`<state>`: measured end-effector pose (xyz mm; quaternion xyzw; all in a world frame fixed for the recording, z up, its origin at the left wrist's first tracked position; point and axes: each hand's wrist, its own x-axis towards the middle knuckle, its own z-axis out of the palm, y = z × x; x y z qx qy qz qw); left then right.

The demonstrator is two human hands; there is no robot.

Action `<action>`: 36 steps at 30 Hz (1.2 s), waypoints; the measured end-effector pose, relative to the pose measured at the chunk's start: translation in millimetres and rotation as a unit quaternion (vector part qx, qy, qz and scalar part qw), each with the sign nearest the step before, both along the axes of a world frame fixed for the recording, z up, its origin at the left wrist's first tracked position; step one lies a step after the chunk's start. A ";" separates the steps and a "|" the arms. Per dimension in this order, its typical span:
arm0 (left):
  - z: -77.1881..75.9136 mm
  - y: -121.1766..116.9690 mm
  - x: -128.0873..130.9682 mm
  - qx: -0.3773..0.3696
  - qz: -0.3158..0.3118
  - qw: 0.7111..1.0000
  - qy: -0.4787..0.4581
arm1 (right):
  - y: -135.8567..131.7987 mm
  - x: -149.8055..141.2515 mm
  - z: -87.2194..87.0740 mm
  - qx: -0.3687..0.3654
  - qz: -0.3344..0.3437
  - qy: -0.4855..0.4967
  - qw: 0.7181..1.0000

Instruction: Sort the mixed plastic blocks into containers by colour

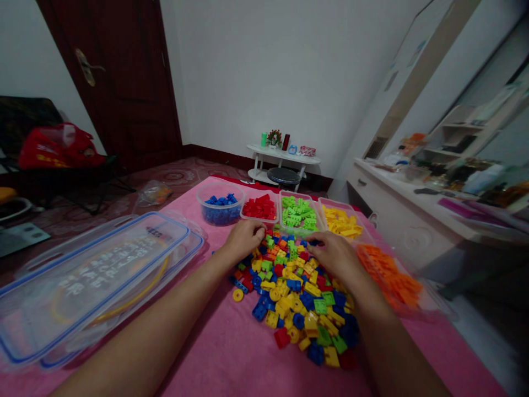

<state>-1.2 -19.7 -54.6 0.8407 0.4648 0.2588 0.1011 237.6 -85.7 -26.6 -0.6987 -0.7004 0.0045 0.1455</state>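
Observation:
A mixed heap of toy building bricks (295, 298) in red, blue, yellow, green and orange lies on a pink cloth (215, 342). My left hand (244, 240) is at the heap's far left edge, in front of the box of red bricks (259, 208). Its fingers are curled together, and whatever they may hold is hidden. Over the far right side of the heap is my right hand (333, 252), thumb and forefinger bent and slightly apart, touching or just above the bricks. No brick shows clearly between them.
Behind the heap stand a round tub of blue bricks (221, 207), a box of green bricks (298, 214) and one of yellow bricks (341, 221). A box of orange bricks (390, 278) is beside my right forearm. Clear blue-rimmed lids (103, 275) are stacked at left.

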 end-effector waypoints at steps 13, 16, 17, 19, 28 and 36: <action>2.1 -11.3 9.3 0.002 0.041 0.985 0.165 | -7.5 -19.0 5.6 0.033 0.037 0.045 0.998; 0.9 -13.5 10.6 0.001 0.017 0.987 0.159 | -6.7 -21.5 4.7 0.028 0.043 0.040 0.998; 0.4 -14.2 10.9 0.002 0.011 0.987 0.160 | -6.2 -21.9 4.1 0.028 0.047 0.040 0.998; -0.4 -15.2 11.1 0.006 0.004 0.987 0.162 | -5.3 -22.7 2.6 0.033 0.057 0.043 0.997; 0.8 -9.1 12.2 -0.087 -0.016 0.990 -0.108 | -6.6 -29.7 3.8 0.075 0.091 0.087 0.989; 14.7 -11.4 14.4 -0.460 -0.051 0.778 -0.425 | -17.3 -37.1 19.7 0.050 0.119 0.159 0.979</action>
